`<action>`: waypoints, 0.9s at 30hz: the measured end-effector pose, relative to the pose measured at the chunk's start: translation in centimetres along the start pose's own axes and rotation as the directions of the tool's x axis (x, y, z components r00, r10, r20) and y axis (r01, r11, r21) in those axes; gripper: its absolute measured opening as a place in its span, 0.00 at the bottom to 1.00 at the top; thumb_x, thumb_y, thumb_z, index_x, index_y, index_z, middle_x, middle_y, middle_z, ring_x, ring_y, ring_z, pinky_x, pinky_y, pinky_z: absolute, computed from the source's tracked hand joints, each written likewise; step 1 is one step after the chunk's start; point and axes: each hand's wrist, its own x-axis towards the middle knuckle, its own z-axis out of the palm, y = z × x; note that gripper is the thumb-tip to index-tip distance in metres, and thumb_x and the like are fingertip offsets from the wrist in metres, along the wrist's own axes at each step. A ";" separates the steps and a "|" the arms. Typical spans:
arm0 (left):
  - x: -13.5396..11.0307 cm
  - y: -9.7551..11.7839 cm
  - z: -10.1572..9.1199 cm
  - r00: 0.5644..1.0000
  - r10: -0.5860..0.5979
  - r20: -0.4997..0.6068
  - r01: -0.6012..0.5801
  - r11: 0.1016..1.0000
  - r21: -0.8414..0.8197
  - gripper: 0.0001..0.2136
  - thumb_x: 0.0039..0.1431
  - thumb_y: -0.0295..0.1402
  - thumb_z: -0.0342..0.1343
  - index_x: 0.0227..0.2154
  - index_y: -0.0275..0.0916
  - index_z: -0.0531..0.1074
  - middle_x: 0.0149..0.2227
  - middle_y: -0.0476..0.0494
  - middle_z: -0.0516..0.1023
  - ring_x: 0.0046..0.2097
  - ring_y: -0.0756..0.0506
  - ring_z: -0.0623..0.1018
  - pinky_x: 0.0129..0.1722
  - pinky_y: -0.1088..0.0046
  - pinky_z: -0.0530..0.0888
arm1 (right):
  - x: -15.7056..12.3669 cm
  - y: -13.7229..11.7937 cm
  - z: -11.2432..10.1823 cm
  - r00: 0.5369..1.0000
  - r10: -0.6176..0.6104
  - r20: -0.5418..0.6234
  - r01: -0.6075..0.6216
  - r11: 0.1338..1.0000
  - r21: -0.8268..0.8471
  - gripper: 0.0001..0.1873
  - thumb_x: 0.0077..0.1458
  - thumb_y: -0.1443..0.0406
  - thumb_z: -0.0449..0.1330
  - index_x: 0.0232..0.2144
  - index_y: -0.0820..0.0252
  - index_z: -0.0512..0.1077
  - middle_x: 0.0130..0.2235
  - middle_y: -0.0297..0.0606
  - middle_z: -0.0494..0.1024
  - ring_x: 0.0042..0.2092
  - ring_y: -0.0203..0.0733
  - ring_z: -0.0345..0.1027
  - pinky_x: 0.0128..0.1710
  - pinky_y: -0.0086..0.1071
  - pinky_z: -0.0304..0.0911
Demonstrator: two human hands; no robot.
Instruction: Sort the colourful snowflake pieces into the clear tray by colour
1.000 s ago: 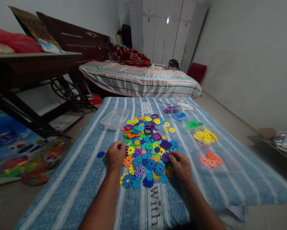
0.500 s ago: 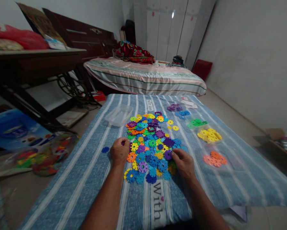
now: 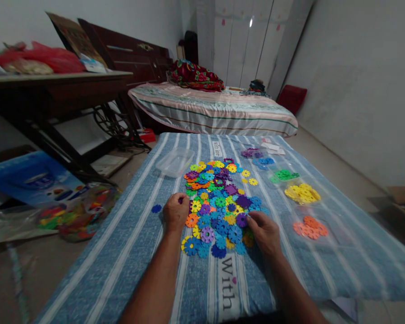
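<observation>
A heap of flower-shaped plastic discs (image 3: 219,202) in mixed colours lies on the striped cloth between my hands. At its left edge, my left hand (image 3: 175,211) is closed, with bits of dark purple plastic disc showing at its fingers. My right hand (image 3: 266,230) pinches the rim of a purple disc (image 3: 242,219) at the heap's right side. A lone dark blue disc (image 3: 156,209) lies left of my left hand. Orange discs (image 3: 310,227) sit in a clear tray to the right, with yellow discs (image 3: 302,193) and green discs (image 3: 283,175) behind them.
Blue discs (image 3: 263,163) and purple discs (image 3: 251,152) sit at the back right. A clear plastic box (image 3: 175,163) stands at the back left of the cloth-covered table (image 3: 121,252). Beyond are a bed (image 3: 216,110) and a sewing-machine table (image 3: 63,78).
The whole view has shifted slightly, so everything appears further right. Both hands keep nearly the same places at the heap, the right still pinching the purple disc.
</observation>
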 end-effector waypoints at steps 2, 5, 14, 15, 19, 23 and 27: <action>0.0 0.0 0.0 1.000 -0.004 0.001 0.004 1.000 -0.005 0.07 0.54 0.36 0.53 0.26 0.43 0.74 0.34 0.45 0.81 0.39 0.44 0.79 0.44 0.69 0.73 | 0.0 -0.1 0.0 1.000 -0.011 0.009 0.011 1.000 -0.017 0.17 0.50 0.51 0.66 0.31 0.58 0.82 0.31 0.41 0.82 0.33 0.46 0.74 0.35 0.40 0.69; 0.0 0.1 -0.1 1.000 -0.023 0.009 0.023 1.000 -0.008 0.07 0.54 0.35 0.53 0.26 0.42 0.74 0.33 0.46 0.81 0.39 0.44 0.79 0.44 0.69 0.73 | 0.0 -0.2 0.0 1.000 -0.010 0.022 0.010 0.999 -0.038 0.16 0.51 0.52 0.65 0.31 0.58 0.81 0.31 0.40 0.82 0.33 0.46 0.74 0.36 0.40 0.68; -0.2 0.3 -0.3 1.000 -0.017 0.018 0.017 1.000 -0.002 0.07 0.54 0.36 0.53 0.27 0.43 0.75 0.34 0.46 0.81 0.39 0.44 0.79 0.43 0.70 0.73 | 0.0 -0.3 -0.1 0.999 -0.011 0.031 0.013 0.999 -0.053 0.16 0.51 0.52 0.65 0.32 0.58 0.81 0.31 0.40 0.83 0.33 0.46 0.75 0.35 0.39 0.68; -0.2 0.4 -0.3 1.000 -0.019 0.015 0.019 1.000 0.000 0.07 0.54 0.36 0.53 0.27 0.43 0.75 0.34 0.46 0.81 0.39 0.44 0.79 0.43 0.70 0.73 | 0.0 -0.3 -0.1 0.999 -0.014 0.035 0.016 0.998 -0.058 0.15 0.51 0.53 0.64 0.32 0.58 0.81 0.32 0.39 0.83 0.34 0.46 0.75 0.36 0.39 0.68; -0.2 0.5 -0.3 1.000 -0.029 0.013 0.028 1.000 0.009 0.07 0.54 0.36 0.53 0.27 0.43 0.75 0.34 0.46 0.82 0.39 0.44 0.79 0.42 0.70 0.73 | 0.0 -0.1 -0.2 0.999 -0.008 0.049 0.012 0.997 -0.070 0.15 0.52 0.53 0.64 0.32 0.58 0.81 0.32 0.39 0.82 0.34 0.45 0.75 0.36 0.37 0.67; -0.2 0.5 -0.2 1.000 -0.020 0.014 0.020 1.000 0.009 0.07 0.54 0.35 0.53 0.27 0.43 0.75 0.34 0.46 0.81 0.39 0.44 0.79 0.42 0.70 0.73 | 0.0 0.1 -0.1 0.999 0.000 0.049 0.004 0.997 -0.073 0.16 0.52 0.52 0.64 0.33 0.59 0.80 0.32 0.38 0.82 0.34 0.45 0.75 0.37 0.36 0.67; -0.3 0.4 -0.2 0.999 -0.006 0.033 0.005 1.000 0.025 0.06 0.55 0.35 0.54 0.27 0.42 0.75 0.35 0.45 0.81 0.39 0.44 0.79 0.42 0.70 0.72 | 0.1 0.3 -0.1 0.999 -0.006 0.046 0.010 0.997 -0.082 0.17 0.52 0.52 0.64 0.33 0.59 0.80 0.32 0.38 0.82 0.34 0.45 0.74 0.37 0.37 0.66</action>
